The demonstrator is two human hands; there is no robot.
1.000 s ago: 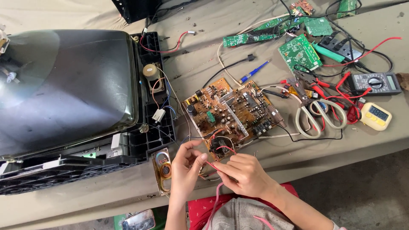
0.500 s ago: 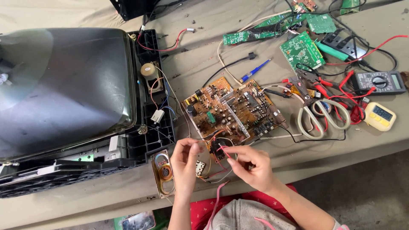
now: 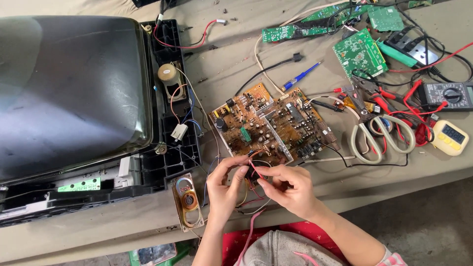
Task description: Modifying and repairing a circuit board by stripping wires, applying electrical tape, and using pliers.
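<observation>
My left hand (image 3: pixel 224 189) and my right hand (image 3: pixel 290 189) meet at the near edge of a brown circuit board (image 3: pixel 273 125), both pinching a bundle of thin red and black wires (image 3: pixel 252 172) that comes off the board. A small dark part sits between my fingertips; I cannot tell what it is. Loops of the same wires hang below my hands. An oval speaker (image 3: pixel 187 202) lies just left of my left hand.
A large picture tube in its black frame (image 3: pixel 74 98) fills the left side. Right of the board lie scissors (image 3: pixel 374 138), red-handled pliers (image 3: pixel 389 101), a multimeter (image 3: pixel 451 93), a small yellow meter (image 3: pixel 451 138), a blue screwdriver (image 3: pixel 300 76) and several green boards (image 3: pixel 359 51).
Both hands rose slightly toward the brown board's near edge, and the fingers have regripped the red and black wires.
</observation>
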